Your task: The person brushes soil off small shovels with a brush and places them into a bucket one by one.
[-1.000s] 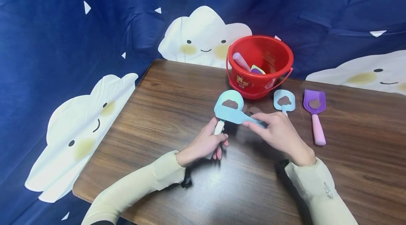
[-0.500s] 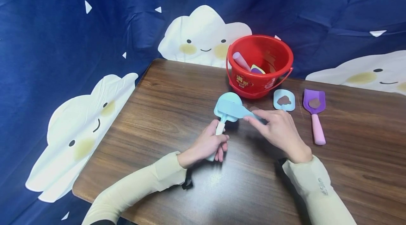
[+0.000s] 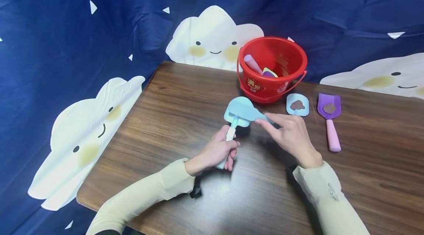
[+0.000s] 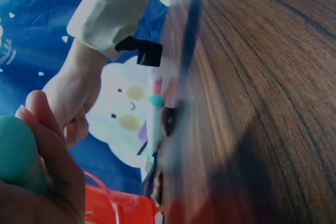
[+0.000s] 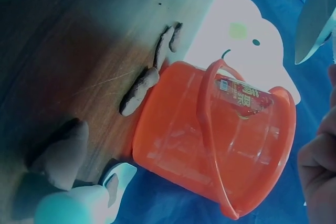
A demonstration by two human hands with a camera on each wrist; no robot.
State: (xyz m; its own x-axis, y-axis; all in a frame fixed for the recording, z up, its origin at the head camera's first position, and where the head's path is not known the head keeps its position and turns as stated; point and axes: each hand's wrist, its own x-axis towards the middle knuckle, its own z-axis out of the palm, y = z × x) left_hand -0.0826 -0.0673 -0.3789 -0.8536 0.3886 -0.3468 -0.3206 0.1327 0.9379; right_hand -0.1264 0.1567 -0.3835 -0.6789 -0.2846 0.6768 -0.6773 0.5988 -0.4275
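My left hand (image 3: pixel 218 150) grips the white handle of a light-blue toy shovel (image 3: pixel 242 121); the handle's teal end (image 4: pixel 14 148) shows in the left wrist view. Pinched between thumb and fingers of my right hand (image 3: pixel 293 135) is a flat light-blue toy scraper (image 3: pixel 244 109). Its blade lies across the shovel's head, touching or just above it, I cannot tell which. Any brown lump on that head is hidden under the blade. The scraper's grip end is hidden by my right hand.
Behind the hands stands a red bucket (image 3: pixel 261 87) with toy handles inside. To its right lie another light-blue shovel (image 3: pixel 289 110) and a purple shovel (image 3: pixel 328 104) with a pink handle, each bearing a brown lump. Loose brown lumps (image 5: pixel 139 92) lie beside the bucket on the wooden table (image 3: pixel 159 124).
The scraper has moved up over the shovel's head and now covers the brown lump seen there earlier. My right hand has shifted slightly left and away from me; my left hand has barely moved.
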